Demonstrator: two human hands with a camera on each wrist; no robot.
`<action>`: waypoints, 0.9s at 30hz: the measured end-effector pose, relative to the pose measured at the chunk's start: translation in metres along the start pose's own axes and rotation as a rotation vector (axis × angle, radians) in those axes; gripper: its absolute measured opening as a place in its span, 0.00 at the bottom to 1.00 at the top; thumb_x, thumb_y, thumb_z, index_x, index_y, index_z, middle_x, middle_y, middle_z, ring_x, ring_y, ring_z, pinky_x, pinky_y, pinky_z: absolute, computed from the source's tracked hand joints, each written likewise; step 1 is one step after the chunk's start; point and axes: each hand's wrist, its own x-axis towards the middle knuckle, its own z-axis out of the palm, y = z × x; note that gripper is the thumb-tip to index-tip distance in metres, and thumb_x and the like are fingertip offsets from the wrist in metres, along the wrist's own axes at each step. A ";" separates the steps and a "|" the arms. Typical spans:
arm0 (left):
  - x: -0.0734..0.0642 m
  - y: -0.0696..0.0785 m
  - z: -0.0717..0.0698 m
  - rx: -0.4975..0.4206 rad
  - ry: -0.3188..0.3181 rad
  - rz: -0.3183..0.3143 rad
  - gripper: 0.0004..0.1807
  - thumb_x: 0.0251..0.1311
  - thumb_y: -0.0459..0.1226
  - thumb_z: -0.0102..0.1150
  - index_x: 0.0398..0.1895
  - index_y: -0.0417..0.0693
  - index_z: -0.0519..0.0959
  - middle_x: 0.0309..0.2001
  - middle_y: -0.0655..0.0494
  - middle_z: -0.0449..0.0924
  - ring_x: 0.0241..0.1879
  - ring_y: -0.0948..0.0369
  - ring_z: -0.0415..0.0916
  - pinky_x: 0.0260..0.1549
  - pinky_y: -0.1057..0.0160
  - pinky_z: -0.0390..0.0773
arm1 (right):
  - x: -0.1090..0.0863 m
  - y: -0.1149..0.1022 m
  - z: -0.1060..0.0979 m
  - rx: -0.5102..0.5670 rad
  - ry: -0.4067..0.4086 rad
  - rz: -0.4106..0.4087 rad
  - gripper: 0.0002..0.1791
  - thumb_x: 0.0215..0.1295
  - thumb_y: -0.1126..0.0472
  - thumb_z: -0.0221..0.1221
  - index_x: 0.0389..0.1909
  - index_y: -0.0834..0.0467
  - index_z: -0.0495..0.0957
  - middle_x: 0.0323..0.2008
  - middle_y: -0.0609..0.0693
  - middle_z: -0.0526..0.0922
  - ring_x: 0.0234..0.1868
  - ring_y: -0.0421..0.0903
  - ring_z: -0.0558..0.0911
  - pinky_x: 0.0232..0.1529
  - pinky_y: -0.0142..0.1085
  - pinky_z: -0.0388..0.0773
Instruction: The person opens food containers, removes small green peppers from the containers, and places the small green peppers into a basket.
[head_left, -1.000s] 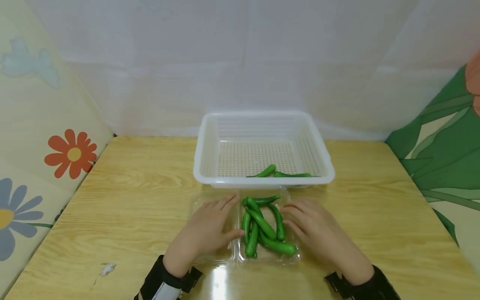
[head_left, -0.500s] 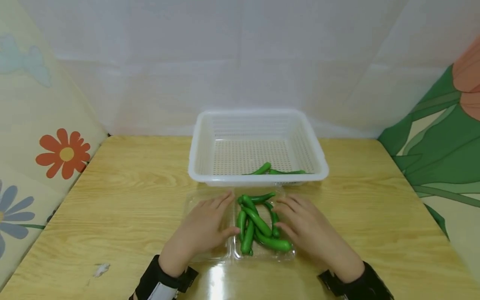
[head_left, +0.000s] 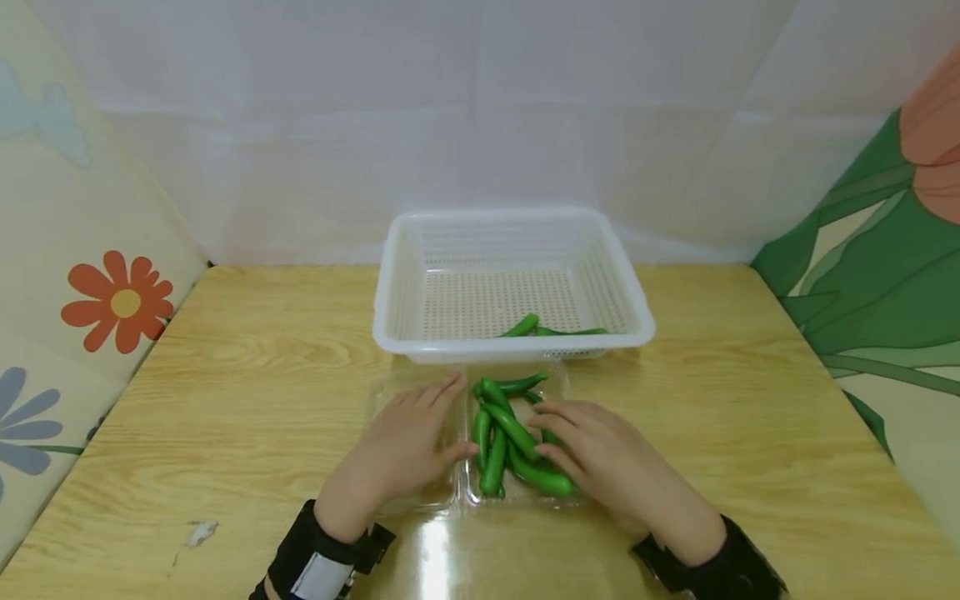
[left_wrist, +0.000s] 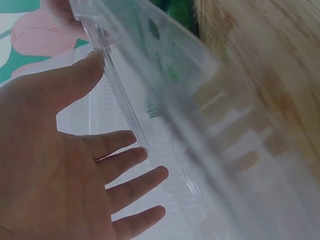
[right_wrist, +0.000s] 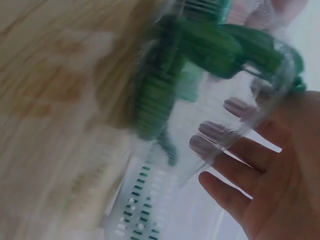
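Note:
Several green chili peppers (head_left: 513,429) lie piled in the right half of an unfolded clear plastic clamshell box (head_left: 417,505). My left hand (head_left: 408,446) is over the left half, fingers extended, thumb near the fold. In the left wrist view its fingers (left_wrist: 137,187) are spread beside the clear plastic wall. From the right, my right hand (head_left: 603,454) reaches over the box's edge, with its fingertips over the rightmost peppers. Through the clear wall in the right wrist view, some of its fingers (right_wrist: 245,155) show, fairly straight. Whether they touch a pepper cannot be told.
Behind the box stands a white perforated basket (head_left: 513,344) with a few green peppers near its front wall. All rests on a wood-grain table (head_left: 262,375). A white cloth (head_left: 465,125) hangs behind, with flower-printed panels at both sides.
My right hand has moved left, from the box's right edge to over the peppers. The left hand stays over the left half. The head view has shifted slightly.

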 end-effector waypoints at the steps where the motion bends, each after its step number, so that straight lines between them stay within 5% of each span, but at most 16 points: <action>1: 0.000 0.000 -0.001 0.001 -0.001 -0.002 0.47 0.63 0.60 0.58 0.77 0.45 0.56 0.77 0.50 0.54 0.72 0.47 0.57 0.70 0.42 0.57 | 0.001 -0.002 -0.001 0.014 0.003 -0.007 0.18 0.62 0.55 0.67 0.50 0.58 0.83 0.52 0.54 0.83 0.52 0.52 0.81 0.55 0.48 0.79; 8: -0.003 0.000 0.002 -0.003 -0.014 -0.008 0.47 0.63 0.60 0.58 0.77 0.46 0.56 0.77 0.49 0.53 0.72 0.46 0.57 0.70 0.41 0.57 | -0.002 -0.023 0.000 0.051 -0.043 -0.063 0.16 0.64 0.52 0.66 0.49 0.56 0.83 0.47 0.47 0.84 0.47 0.44 0.82 0.49 0.44 0.81; 27: -0.002 0.002 0.001 0.010 -0.003 -0.011 0.47 0.63 0.60 0.57 0.77 0.45 0.55 0.77 0.49 0.52 0.72 0.47 0.56 0.69 0.41 0.57 | -0.003 -0.034 0.003 0.019 -0.126 -0.011 0.10 0.64 0.55 0.65 0.43 0.53 0.84 0.41 0.42 0.84 0.43 0.41 0.82 0.46 0.41 0.79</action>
